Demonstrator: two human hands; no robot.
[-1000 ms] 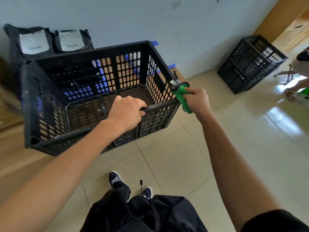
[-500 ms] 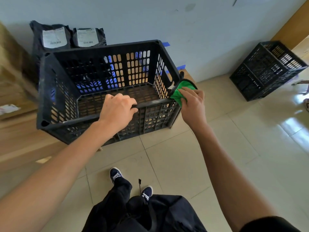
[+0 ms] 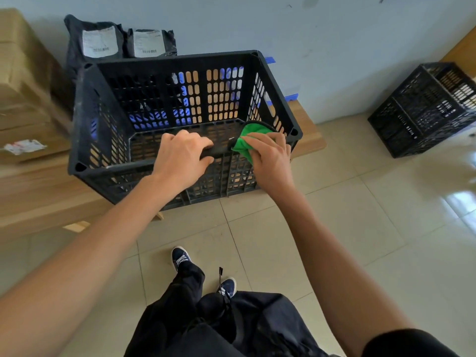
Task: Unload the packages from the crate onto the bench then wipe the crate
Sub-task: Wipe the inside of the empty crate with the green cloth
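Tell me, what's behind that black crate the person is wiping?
Two black packages with white labels lean against the wall behind the crate. Blue shapes show through its slots; what they are is hidden by the crate wall.

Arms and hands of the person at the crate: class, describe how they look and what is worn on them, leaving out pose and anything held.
Both forearms are bare. The left hand and the right hand wear no gloves, and no rings or watch show. A black short sleeve covers the right upper arm at the lower edge of the picture. The left arm leaves the picture before any sleeve appears.
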